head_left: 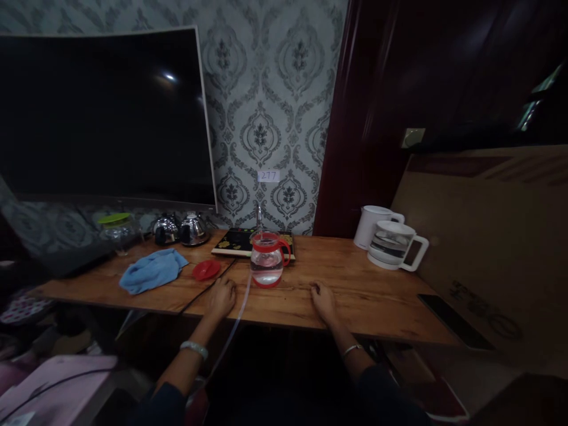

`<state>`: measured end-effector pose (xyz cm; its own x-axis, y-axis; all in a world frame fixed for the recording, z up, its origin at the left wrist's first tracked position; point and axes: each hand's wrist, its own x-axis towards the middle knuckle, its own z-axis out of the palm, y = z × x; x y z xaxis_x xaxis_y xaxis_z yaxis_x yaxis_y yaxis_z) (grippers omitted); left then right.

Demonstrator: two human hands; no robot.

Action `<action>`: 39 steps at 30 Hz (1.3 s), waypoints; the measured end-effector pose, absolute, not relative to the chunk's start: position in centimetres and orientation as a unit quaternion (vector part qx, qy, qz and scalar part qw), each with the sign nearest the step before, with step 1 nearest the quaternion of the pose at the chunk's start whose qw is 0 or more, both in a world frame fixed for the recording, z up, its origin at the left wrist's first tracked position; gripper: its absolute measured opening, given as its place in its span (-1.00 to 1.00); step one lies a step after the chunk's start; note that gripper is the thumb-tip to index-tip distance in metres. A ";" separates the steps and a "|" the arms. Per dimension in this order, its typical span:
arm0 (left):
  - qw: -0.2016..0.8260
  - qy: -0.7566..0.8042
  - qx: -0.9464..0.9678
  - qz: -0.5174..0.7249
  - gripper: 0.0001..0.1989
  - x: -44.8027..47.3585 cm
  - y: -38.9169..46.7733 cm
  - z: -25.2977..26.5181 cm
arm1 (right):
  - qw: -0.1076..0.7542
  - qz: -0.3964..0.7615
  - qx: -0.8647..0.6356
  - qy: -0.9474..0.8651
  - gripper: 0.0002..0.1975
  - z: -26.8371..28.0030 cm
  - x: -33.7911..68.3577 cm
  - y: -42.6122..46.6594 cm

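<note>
My left hand (222, 297) rests on the wooden table near its front edge, fingers loosely bent, with nothing visible in it. A red lid (206, 270) lies just beyond it. My right hand (324, 303) also rests on the tabletop, its fingers loosely curled and empty. Between and beyond both hands stands a glass teapot (267, 260) with a red handle and red base, partly filled with clear liquid. Neither hand touches it. Behind it sits a black induction cooker (235, 242) with gold flowers, and a thin metal spout (259, 218) rises there.
A blue cloth (154, 270), shiny kettles (193, 229) and a green-lidded glass pot (116, 229) are on the left. At right stand a white kettle (369, 226) and a glass-and-white jug (389, 244). A clear tube (239, 316) hangs over the front edge. Cardboard (483, 236) borders the right.
</note>
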<state>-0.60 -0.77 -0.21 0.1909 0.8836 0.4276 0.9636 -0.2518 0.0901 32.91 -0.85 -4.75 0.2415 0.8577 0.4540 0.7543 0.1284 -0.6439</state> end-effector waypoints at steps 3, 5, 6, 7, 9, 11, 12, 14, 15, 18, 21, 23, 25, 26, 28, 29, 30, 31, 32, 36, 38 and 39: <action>0.103 -0.609 -0.761 -0.200 -0.71 -0.5 -0.8 -0.3 | 0.433 0.062 -0.657 -0.614 -0.71 -4.9 32.9 -0.8; 0.103 -0.613 -0.758 -0.198 -0.71 -0.5 -0.7 -0.4 | 0.432 0.065 -0.658 -0.613 -0.71 -4.9 33.0 -0.8; 0.102 -0.614 -0.758 -0.195 -0.71 -0.5 -0.7 -0.4 | 0.431 0.066 -0.659 -0.613 -0.71 -5.0 33.0 -0.7; 0.101 -0.614 -0.759 -0.192 -0.71 -0.5 -0.6 -0.5 | 0.431 0.067 -0.660 -0.612 -0.71 -5.0 33.0 -0.7; 0.101 -0.612 -0.761 -0.190 -0.71 -0.6 -0.6 -0.5 | 0.429 0.069 -0.660 -0.613 -0.71 -5.0 33.0 -0.7; 0.101 -0.609 -0.762 -0.195 -0.72 -0.6 -0.6 -0.6 | 0.427 0.071 -0.661 -0.613 -0.71 -4.9 33.0 -0.7; 0.100 -0.609 -0.761 -0.199 -0.72 -0.6 -0.5 -0.7 | 0.426 0.072 -0.661 -0.613 -0.71 -4.8 33.0 -0.8; 0.101 -0.612 -0.758 -0.203 -0.72 -0.7 -0.5 -0.8 | 0.426 0.073 -0.659 -0.616 -0.71 -4.8 33.0 -0.8; 0.102 -0.612 -0.757 -0.204 -0.72 -0.7 -0.4 -0.9 | 0.426 0.073 -0.658 -0.617 -0.71 -4.7 33.0 -0.9; 0.106 -0.607 -0.760 -0.204 -0.73 -0.8 -0.5 -0.9 | 0.427 0.072 -0.656 -0.618 -0.71 -4.7 33.0 -0.9; 0.110 -0.607 -0.761 -0.198 -0.73 -0.7 -0.7 -0.7 | 0.427 0.072 -0.656 -0.618 -0.71 -4.6 33.0 -1.0; 0.108 -0.611 -0.759 -0.198 -0.73 -0.6 -0.8 -0.4 | 0.427 0.071 -0.657 -0.618 -0.71 -4.7 33.0 -1.0; 0.099 -0.611 -0.759 -0.201 -0.73 -0.4 -0.9 -0.2 | 0.426 0.071 -0.658 -0.617 -0.70 -4.8 33.1 -1.0; 0.095 -0.612 -0.759 -0.201 -0.73 -0.4 -1.0 -0.2 | 0.426 0.072 -0.659 -0.616 -0.70 -4.8 33.1 -0.9; 0.089 -0.613 -0.759 -0.200 -0.73 -0.3 -1.0 -0.1 | 0.426 0.073 -0.660 -0.614 -0.70 -5.0 33.2 -0.8; 0.088 -0.614 -0.759 -0.199 -0.74 -0.3 -1.0 -0.1 | 0.426 0.074 -0.661 -0.613 -0.70 -5.1 33.2 -0.8; 0.087 -0.615 -0.758 -0.197 -0.74 -0.3 -1.0 -0.1 | 0.426 0.074 -0.662 -0.612 -0.70 -5.2 33.2 -0.7; 0.089 -0.615 -0.758 -0.196 -0.74 -0.3 -1.0 -0.1 | 0.426 0.075 -0.662 -0.612 -0.71 -5.3 33.3 -0.7; 0.091 -0.614 -0.759 -0.196 -0.74 -0.3 -1.0 0.0 | 0.427 0.075 -0.662 -0.611 -0.71 -5.4 33.3 -0.6; 0.097 -0.611 -0.763 -0.189 -0.73 -0.3 -1.1 0.0 | 0.427 0.074 -0.662 -0.612 -0.70 -5.4 33.2 -0.6; 0.101 -0.609 -0.763 -0.191 -0.73 -0.3 -1.1 0.0 | 0.426 0.073 -0.663 -0.611 -0.71 -5.3 33.2 -0.6; 0.103 -0.609 -0.762 -0.193 -0.73 -0.3 -1.1 0.0 | 0.425 0.072 -0.664 -0.610 -0.71 -5.3 33.2 -0.6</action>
<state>-0.28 -1.09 0.02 0.1838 0.8885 0.4204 0.9684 -0.2370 0.0776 33.23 -0.61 -5.32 0.2449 0.8724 0.4231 0.7495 0.1066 -0.6534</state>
